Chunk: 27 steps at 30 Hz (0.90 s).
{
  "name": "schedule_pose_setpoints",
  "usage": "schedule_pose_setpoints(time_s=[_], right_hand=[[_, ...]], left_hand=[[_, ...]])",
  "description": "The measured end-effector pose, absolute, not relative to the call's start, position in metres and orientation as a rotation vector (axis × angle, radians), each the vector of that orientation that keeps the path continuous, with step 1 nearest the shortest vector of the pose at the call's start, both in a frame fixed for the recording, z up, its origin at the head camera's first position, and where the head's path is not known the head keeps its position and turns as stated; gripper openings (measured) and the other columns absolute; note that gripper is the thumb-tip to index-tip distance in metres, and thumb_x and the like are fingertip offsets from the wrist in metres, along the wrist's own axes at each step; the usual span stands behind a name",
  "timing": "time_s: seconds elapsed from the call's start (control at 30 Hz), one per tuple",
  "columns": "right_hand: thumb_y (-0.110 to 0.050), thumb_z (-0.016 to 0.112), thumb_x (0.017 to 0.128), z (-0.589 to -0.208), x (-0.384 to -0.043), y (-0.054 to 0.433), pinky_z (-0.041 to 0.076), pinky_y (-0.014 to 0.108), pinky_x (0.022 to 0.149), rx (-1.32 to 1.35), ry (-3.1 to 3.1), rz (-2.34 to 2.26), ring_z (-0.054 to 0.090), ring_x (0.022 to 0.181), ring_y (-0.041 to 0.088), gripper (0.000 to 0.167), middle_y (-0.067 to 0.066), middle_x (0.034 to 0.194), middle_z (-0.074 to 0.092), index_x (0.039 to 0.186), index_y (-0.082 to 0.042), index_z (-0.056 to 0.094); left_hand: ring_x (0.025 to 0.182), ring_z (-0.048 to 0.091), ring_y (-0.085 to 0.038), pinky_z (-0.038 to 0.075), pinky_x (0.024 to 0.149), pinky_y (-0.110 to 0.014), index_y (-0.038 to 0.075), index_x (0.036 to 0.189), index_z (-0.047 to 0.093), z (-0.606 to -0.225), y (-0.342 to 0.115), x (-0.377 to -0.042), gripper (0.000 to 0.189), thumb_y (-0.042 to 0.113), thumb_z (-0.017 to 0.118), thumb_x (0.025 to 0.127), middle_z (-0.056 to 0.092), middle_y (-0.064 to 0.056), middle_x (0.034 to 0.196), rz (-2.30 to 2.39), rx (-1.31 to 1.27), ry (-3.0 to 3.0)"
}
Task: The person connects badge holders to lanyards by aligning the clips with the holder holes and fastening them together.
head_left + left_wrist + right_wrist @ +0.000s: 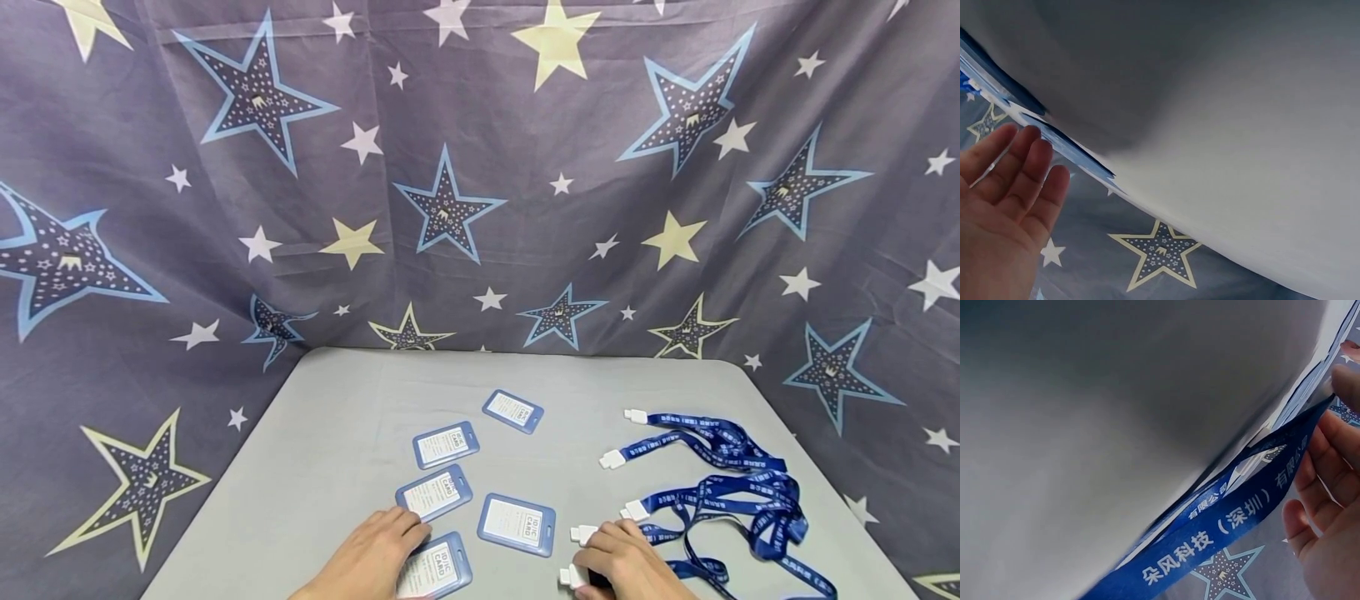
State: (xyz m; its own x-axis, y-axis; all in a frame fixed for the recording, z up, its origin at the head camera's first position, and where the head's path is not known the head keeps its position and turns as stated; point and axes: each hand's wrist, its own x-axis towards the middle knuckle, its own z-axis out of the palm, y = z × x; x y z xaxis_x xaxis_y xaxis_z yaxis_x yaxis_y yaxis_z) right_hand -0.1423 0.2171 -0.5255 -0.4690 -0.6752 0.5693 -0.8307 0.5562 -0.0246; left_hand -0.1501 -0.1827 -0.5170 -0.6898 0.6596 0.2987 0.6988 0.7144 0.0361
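My right hand (626, 560) grips a blue lanyard near its white plastic clip (573, 577) at the front of the table. In the right wrist view, the printed strap (1204, 540) runs from between thumb and fingers down to the left. My left hand (372, 554) lies over the left side of a blue-framed card holder (438, 567), its fingers (1038, 165) nearly straight. Whether they touch that holder I cannot tell. Just beyond the fingertips lies another card holder (435, 493), and a third (517, 525) sits between my two hands.
Farther back on the grey table (337, 417) are two more card holders, one at mid-table (446, 444) and one behind it (513, 411). Several blue lanyards (757, 508) lie loosely folded on the right, white clips pointing left. A star-patterned cloth (480, 108) hangs around the table.
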Motion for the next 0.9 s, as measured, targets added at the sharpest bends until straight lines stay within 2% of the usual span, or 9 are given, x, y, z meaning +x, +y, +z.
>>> schedule_pose_setpoints(time_s=[0.33,0.53,0.9], right_hand=[[-0.034,0.087,0.079,-0.5231,-0.1397,0.2155,0.031,0.018,0.081,1.179,-2.355,0.422,0.05,0.083,-0.001,0.02,-0.02,0.087,0.059,0.09,-0.024,0.074],[-0.034,0.086,0.08,-0.5233,-0.14,0.2152,0.031,0.018,0.081,1.183,-2.344,0.426,0.05,0.082,-0.002,0.019,-0.021,0.086,0.058,0.09,-0.023,0.074],[-0.035,0.086,0.08,-0.5267,-0.1415,0.2152,0.03,0.018,0.079,1.186,-2.313,0.437,0.05,0.081,-0.001,0.019,-0.019,0.086,0.059,0.089,-0.023,0.074]], left_hand=[[0.088,0.055,-0.009,0.052,0.08,-0.032,0.009,0.108,0.072,-0.5186,-0.1802,-0.1503,0.08,0.08,0.073,0.07,0.062,0.007,0.096,-0.175,-1.102,-2.671],[0.082,0.049,-0.005,0.049,0.073,-0.027,0.008,0.104,0.073,-0.5182,-0.1785,-0.1502,0.08,0.081,0.073,0.07,0.059,0.009,0.09,-0.186,-1.122,-2.66],[0.078,0.045,-0.004,0.046,0.069,-0.025,0.008,0.103,0.073,-0.518,-0.1748,-0.152,0.081,0.082,0.07,0.071,0.056,0.011,0.087,-0.199,-1.135,-2.689]])
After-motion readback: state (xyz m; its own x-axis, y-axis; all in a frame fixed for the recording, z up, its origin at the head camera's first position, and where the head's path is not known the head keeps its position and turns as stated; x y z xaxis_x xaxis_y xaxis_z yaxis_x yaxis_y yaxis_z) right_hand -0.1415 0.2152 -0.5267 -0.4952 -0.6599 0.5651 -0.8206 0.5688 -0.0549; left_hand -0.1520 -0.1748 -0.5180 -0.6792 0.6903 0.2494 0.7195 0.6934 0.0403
